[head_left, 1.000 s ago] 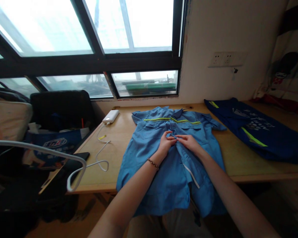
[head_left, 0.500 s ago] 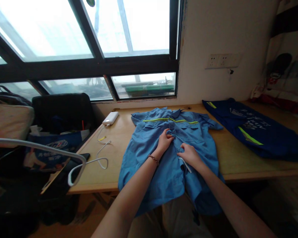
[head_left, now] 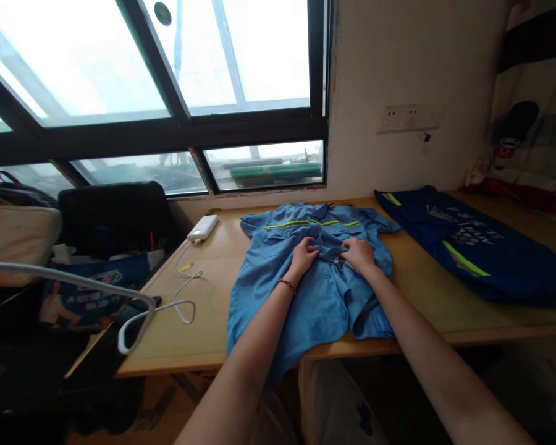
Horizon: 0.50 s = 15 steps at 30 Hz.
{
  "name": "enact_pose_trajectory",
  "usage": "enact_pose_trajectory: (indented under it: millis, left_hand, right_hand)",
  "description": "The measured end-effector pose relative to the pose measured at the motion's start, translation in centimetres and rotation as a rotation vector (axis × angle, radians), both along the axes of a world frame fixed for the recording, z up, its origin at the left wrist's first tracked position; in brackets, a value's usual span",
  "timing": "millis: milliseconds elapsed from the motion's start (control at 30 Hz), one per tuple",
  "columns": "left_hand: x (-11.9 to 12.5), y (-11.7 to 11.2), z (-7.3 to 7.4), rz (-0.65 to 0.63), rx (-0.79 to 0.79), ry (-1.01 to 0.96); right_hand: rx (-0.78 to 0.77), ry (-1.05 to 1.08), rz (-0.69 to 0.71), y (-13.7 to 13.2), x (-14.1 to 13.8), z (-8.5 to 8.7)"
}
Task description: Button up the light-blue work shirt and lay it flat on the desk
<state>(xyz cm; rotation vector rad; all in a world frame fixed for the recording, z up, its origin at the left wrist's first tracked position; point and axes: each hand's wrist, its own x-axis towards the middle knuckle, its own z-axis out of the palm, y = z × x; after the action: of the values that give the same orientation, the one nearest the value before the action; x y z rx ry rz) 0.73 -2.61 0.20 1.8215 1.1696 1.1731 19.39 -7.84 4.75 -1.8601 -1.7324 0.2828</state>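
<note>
A light blue work shirt (head_left: 264, 284) with yellow reflective stripes lies front up on the wooden table (head_left: 204, 327), its hem hanging over the near edge. My left hand (head_left: 303, 255) pinches the shirt's front opening just left of centre, a beaded bracelet on its wrist. My right hand (head_left: 360, 256) grips the fabric on the other side of the opening, fingers curled. Both hands are at chest height on the shirt, close together.
A dark blue garment (head_left: 472, 247) with yellow stripes lies on the table to the right. A white power bank (head_left: 202, 228) and its cable (head_left: 183, 296) lie left of the shirt. A black bag (head_left: 113, 213) and a white hanger (head_left: 74, 284) are at the left.
My right hand moved down the shirt front, then back up beside my left hand. The shirt's lower part has been drawn up onto the table, so less hangs over the edge.
</note>
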Motion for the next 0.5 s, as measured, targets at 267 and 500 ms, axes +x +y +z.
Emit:
enact_pose_trajectory:
  millis: [267,500]
  left_hand:
    - [-0.3,3.2,-0.3,-0.045,0.019,0.026]
    - [0.0,3.2,-0.2,-0.041,0.036,0.107]
  right_hand:
    - [-0.407,0.995,0.391,-2.2,-1.3,-0.4]
    - [-0.593,1.131,0.260,-1.8,-1.4,0.4]
